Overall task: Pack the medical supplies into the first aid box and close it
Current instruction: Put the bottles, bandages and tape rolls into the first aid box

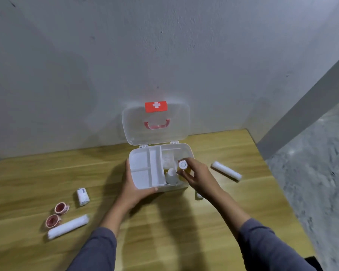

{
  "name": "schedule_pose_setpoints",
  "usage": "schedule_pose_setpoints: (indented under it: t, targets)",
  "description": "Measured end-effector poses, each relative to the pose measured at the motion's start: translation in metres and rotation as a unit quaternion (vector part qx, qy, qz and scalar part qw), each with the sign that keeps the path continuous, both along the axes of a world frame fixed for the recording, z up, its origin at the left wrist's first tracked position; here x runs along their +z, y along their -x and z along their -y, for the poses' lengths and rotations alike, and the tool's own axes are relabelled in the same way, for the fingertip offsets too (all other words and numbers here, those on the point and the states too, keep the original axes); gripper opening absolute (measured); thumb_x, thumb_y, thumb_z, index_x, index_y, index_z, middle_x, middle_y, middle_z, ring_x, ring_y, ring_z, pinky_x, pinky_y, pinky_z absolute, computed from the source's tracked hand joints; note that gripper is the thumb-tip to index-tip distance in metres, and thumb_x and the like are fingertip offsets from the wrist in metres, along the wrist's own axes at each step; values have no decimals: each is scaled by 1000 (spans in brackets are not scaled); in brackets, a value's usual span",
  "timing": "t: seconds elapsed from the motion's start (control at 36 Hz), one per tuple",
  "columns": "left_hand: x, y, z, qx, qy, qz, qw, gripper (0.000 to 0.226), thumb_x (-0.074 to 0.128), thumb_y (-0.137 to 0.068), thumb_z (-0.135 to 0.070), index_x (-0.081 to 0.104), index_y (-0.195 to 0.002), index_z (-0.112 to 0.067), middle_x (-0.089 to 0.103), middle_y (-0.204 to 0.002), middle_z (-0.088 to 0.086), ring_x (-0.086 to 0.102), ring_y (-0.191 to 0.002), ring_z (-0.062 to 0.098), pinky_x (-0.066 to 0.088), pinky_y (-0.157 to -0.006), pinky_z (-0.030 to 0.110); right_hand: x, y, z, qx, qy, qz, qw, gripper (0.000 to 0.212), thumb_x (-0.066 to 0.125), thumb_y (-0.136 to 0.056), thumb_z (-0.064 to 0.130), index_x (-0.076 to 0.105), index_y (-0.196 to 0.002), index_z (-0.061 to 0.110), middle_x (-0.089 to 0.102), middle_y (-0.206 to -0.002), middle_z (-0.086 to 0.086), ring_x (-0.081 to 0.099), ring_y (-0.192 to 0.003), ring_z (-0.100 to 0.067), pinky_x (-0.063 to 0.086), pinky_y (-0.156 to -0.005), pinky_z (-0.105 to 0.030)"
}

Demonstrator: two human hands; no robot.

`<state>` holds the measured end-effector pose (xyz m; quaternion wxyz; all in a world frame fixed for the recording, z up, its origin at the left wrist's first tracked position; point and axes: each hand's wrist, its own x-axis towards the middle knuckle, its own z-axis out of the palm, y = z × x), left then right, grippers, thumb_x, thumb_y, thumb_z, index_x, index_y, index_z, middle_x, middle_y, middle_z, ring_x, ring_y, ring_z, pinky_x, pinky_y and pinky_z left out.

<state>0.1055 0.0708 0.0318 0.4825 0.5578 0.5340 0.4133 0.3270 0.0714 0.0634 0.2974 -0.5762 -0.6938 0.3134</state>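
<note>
Two hands work: left hand (134, 182) steadies the first aid box (184, 150); right hand (196, 174) fingers (181, 174) pinch the white-capped bottle (182, 165), best lowered upright

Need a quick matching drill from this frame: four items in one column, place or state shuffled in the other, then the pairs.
Items
1. box lid
2. white-capped bottle
3. two red tape rolls
4. left hand

Place or state
A. on the table, left of the box
B. gripping the front left corner of the first aid box
C. held in the fingers of the right hand, over the box's right side
D. open, standing upright near the wall

Pairs: 1-D, 2-C, 3-A, 4-B
</note>
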Motion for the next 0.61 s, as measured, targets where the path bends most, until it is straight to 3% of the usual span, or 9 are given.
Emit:
schedule_pose_setpoints:
  t: [0.08, 0.14, 0.25, 0.39, 0.47, 0.56, 0.61]
  targets:
    - [-1, 2, 0, -3, 2, 3, 1000, 112, 89, -40, -34, 26, -133, -34, 48, -129, -8, 50, -117, 2, 45, -88, 15, -9, 0, 5, -12, 8, 31, 999, 21, 66, -82, 23, 59, -101, 15, 67, -90, 2, 58, -80, -16, 46, -69, -30]
    - [-2, 2, 0, -4, 1, 6, 1000, 110, 88, -40, -32, 27, -132, -35, 49, -128, -9, 50, -115, 0, 45, -86, 10, -12, -1, 5, -20, 12, 39, 999, 24, 69, -79, 22, 59, -101, 17, 69, -92, 0, 62, -84, -18, 52, -74, -36]
    - [-4, 2, 0, 1, 1, -3, 1000, 107, 87, -40, -33, 28, -128, -40, 48, -126, -12, 50, -114, -2, 44, -85, 11, -15, -2, 3, -21, 24, 27, 999, 35, 68, -79, 18, 57, -112, 19, 69, -105, -5, 65, -97, -20, 55, -85, -43]
    - [-5, 4, 1, -3, 4, -4, 1000, 110, 87, -42, -32, 25, -132, -39, 47, -126, -17, 48, -114, -9, 42, -83, 3, -10, -18, 8, -10, 14, -8, 1000, 43, 70, -80, 22, 55, -120, 20, 62, -121, 6, 57, -110, -10, 44, -95, -23]
    - [-6, 3, 0, 2, -3, -5, 1000, 108, 86, -42, -31, 27, -132, -38, 47, -126, -18, 48, -113, -9, 41, -84, 3, -9, -32, 10, -49, 0, -29, 998, 42, 68, -82, 27, 54, -121, 21, 58, -123, 9, 53, -112, -5, 40, -97, -22]
    - [-8, 3, -1, 5, -8, -3, 1000, 107, 86, -41, -30, 28, -132, -36, 47, -126, -19, 48, -113, -9, 41, -84, 4, -18, -48, 7, -138, -14, -20, 990, 37, 61, -87, 20, 53, -122, 14, 56, -122, 3, 51, -107, -12, 38, -94, -20]
    - [-9, 3, -1, 6, -13, -8, 1000, 107, 86, -41, -31, 28, -131, -38, 47, -126, -19, 48, -114, -8, 41, -86, 5, -28, -60, 3, -188, 9, 4, 982, 41, 56, -90, 21, 48, -127, 9, 51, -131, -7, 48, -117, -20, 31, -95, -15]
